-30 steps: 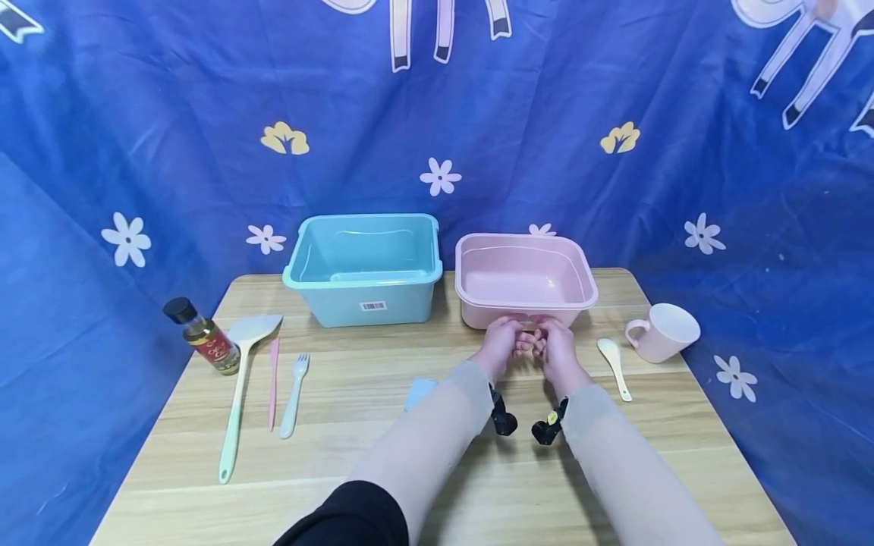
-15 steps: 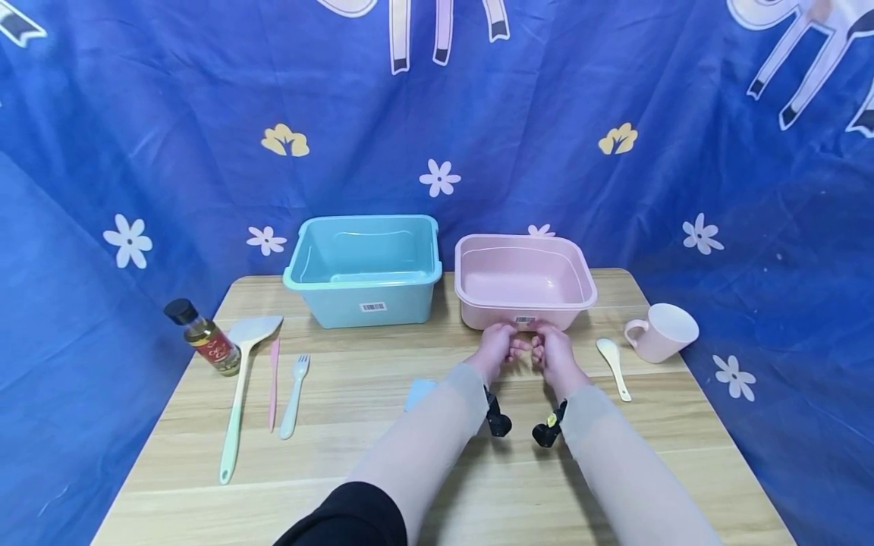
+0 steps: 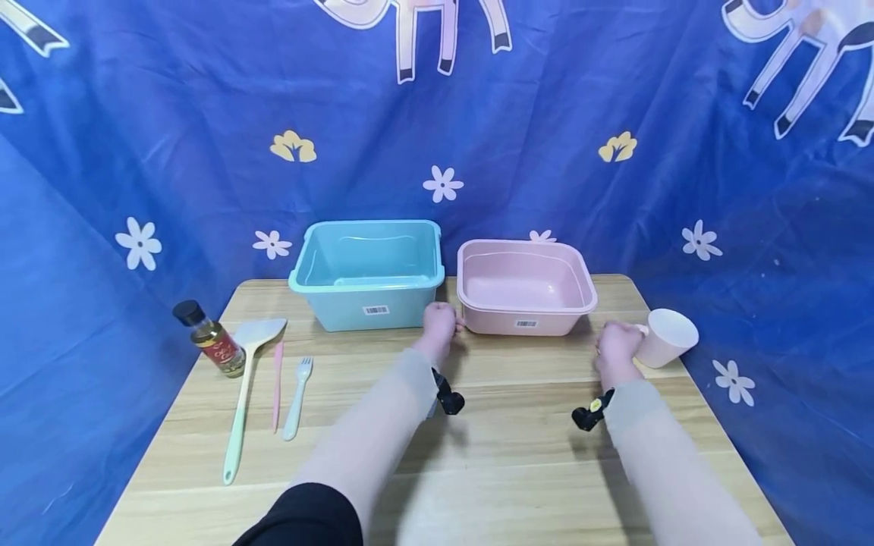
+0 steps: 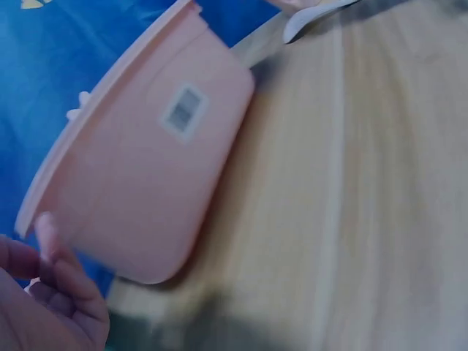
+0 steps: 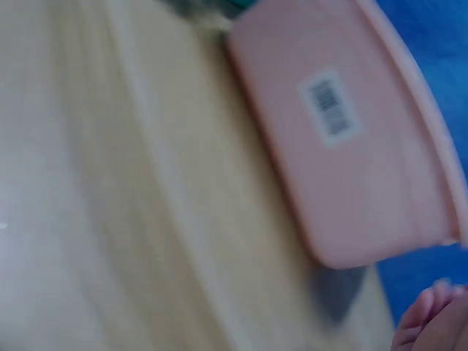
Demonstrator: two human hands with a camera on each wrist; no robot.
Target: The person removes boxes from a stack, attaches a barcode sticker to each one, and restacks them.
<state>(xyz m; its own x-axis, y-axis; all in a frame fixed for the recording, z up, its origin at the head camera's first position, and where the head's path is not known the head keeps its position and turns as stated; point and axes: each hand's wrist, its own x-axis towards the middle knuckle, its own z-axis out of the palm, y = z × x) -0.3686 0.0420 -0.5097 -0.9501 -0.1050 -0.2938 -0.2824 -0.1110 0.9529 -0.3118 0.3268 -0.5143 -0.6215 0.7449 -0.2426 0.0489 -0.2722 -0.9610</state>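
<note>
Hands apart: my left hand [image 3: 439,322] curls at pink basin's [image 3: 524,322] corner, right hand [image 3: 617,347] loosely curled beside mug [image 3: 668,337], grip on either unconfirmed; next, I judge, a firm hold on both

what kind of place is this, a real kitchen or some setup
Likely a staged tabletop setup, not a kitchen: a blue flower-print cloth backdrop hangs behind a small wooden table laid out with a blue bin and pink basin.

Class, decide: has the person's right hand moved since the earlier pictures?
Yes. The right hand went rightward, from the front of the pink tub to beside the pink cup.
</note>
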